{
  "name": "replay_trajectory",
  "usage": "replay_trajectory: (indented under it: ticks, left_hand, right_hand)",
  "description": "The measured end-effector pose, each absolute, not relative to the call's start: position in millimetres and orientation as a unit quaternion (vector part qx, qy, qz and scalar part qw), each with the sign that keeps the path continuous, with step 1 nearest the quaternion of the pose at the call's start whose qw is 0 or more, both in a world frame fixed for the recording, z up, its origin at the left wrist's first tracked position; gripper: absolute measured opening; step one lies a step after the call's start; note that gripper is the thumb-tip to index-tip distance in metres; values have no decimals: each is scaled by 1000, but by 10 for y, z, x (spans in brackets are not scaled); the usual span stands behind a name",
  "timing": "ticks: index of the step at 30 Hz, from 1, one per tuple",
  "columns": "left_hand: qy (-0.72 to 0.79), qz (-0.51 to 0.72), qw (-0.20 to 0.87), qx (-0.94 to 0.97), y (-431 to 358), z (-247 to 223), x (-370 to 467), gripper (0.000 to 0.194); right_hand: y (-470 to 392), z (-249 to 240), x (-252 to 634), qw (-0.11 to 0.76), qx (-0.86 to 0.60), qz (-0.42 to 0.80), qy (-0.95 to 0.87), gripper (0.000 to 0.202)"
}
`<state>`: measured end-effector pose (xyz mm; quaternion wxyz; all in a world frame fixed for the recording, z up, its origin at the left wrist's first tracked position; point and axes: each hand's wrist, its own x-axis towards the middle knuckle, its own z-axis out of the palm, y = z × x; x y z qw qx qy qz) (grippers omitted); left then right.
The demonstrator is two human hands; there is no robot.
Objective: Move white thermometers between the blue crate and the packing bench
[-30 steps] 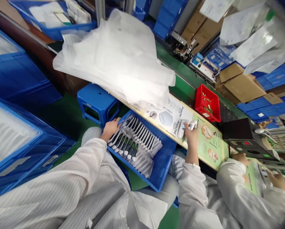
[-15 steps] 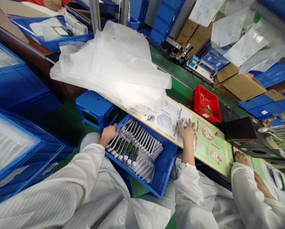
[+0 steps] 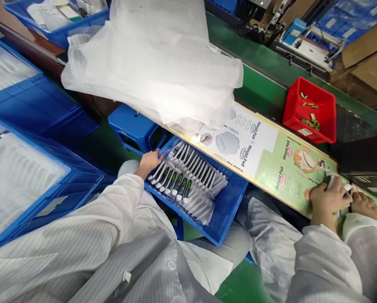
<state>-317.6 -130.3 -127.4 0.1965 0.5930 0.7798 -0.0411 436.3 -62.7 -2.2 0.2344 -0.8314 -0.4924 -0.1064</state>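
Observation:
My left hand [image 3: 151,160] grips the left rim of a blue bin [image 3: 231,214] resting over my lap. Rows of white-and-dark handheld devices [image 3: 178,185] lie inside on clear plastic, several with green strips. Far to the right, my right hand [image 3: 329,197] is closed around a small white-and-dark device [image 3: 334,182] above the printed mouse pad sheet [image 3: 264,164]. Its fingers partly hide the device. A co-worker's hand [image 3: 365,206] is right beside it.
White foam sheets [image 3: 153,63] are heaped on the bench. Behind the printed sheet stands a red bin [image 3: 332,120] with small green pieces. A black box [image 3: 365,158] is at the right. A blue stool [image 3: 134,126] and stacked blue crates [image 3: 81,185] are at the left.
My right hand has moved right along the printed sheet to beside the co-worker's hand. My left hand stays on the bin rim. The view has shifted closer to the bench.

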Motion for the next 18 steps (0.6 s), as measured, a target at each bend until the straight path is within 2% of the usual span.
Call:
replay_trajectory:
  ticks: [4,8,11,12,13,16,18]
  left_hand:
    - [781,-49,186,594,-1308,-1284,-3183,65]
    - [781,-41,185,596,-1305,-1297,-3191,68]
    - [781,-37,189,593,-1306,-1291,-3192,65]
    - [781,-37,193,592,-1305,-1285,-3192,64]
    - [781,-36,198,591,-1302,-1278,-3193,63]
    - [785,-27,212,582,-1293,-1262,-3200,62]
    - [789,-18,216,575,-1288,-1266,-3208,62]
  right_hand:
    - [-634,75,4454,226,-828,-85,-506,79]
    - [-871,132,3745,283,-795,-149,-516,93]
    - [-1306,-138,2724,372,-747,-170,-524,70]
    - [-1462,-299,2349,391,-754,-139,-510,64]
    - [-1599,-484,1987,372,-756,-70,-533,60]
    - [-1808,-1063,1122,225,-754,209,-581,50]
    - [-1794,-1381,794,147,-790,307,-511,52]
